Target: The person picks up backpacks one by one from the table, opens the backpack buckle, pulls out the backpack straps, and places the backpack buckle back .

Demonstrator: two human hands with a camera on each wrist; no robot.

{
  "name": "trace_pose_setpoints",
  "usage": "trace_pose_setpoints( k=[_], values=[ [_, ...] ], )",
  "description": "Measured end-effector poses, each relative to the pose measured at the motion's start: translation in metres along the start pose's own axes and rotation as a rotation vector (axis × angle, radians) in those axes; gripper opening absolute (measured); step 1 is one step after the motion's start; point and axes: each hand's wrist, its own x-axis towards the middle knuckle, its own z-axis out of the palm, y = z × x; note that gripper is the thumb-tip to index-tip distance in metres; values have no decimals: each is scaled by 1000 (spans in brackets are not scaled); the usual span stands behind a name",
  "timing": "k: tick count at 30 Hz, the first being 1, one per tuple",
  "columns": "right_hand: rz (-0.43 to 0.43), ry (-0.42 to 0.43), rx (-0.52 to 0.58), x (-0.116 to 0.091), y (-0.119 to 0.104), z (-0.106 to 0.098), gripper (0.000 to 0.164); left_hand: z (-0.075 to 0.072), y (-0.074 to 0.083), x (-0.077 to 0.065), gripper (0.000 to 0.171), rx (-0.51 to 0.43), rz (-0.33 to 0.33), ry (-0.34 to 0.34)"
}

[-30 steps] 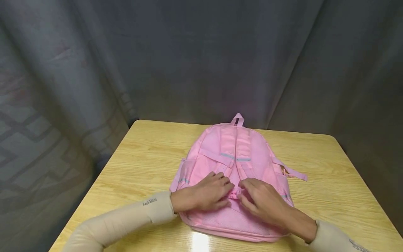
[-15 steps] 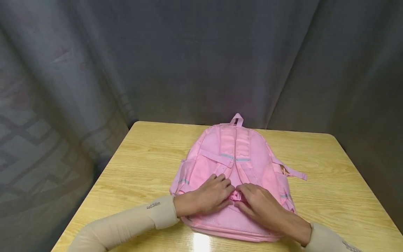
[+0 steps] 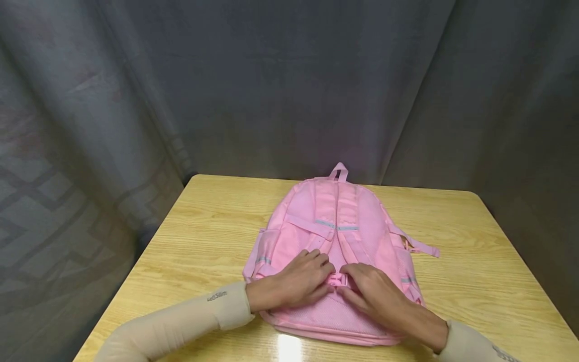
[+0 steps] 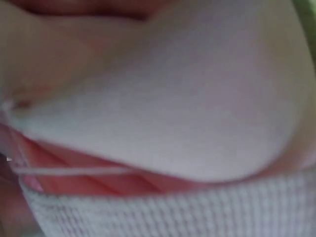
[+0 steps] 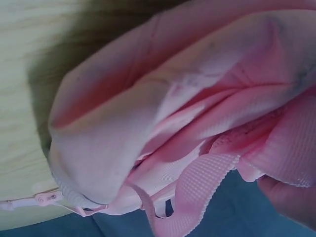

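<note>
A pink backpack [image 3: 350,322] lies with its shoulder straps [image 3: 348,206] facing up. Low on its back panel, a pink plastic buckle [image 3: 337,279] shows between my two hands, its halves end to end. My left hand [image 3: 304,279] pinches the buckle's left side with curled fingers. From the other side, my right hand [image 3: 375,289] grips its right end between thumb and fingers. Pink fabric [image 4: 197,98] and a ribbed strap [image 4: 187,212] fill the left wrist view. In the right wrist view, folded pink cloth [image 5: 108,138] and a webbing strap [image 5: 207,182] show beside part of my hand [image 5: 291,197].
The backpack rests on a wood-grain table [image 3: 203,226]. A loose strap end [image 3: 427,249] sticks out to its right, and the carry loop [image 3: 340,171] points to the table's far edge. Grey curtains [image 3: 280,90] hang behind and on both sides.
My right hand has shifted slightly left and toward me, its fingertips lower at the buckle. More of the buckle now shows. My left hand has barely moved.
</note>
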Motion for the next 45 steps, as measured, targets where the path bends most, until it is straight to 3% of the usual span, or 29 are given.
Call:
trace_pose_setpoints(
  k=[7,12,36,45],
  values=[
    [66,-5,109,0,-1,-3,19,-2,-3,-3,30,-121,36,107],
    [68,9,144,-2,-1,-4,21,-2,-3,-5,30,-179,61,176],
    [18,29,184,-1,2,-2,22,-4,-1,-8,26,-242,44,198],
    [39,24,186,-2,1,-3,21,-4,-1,-8,24,-211,58,236]
  ],
)
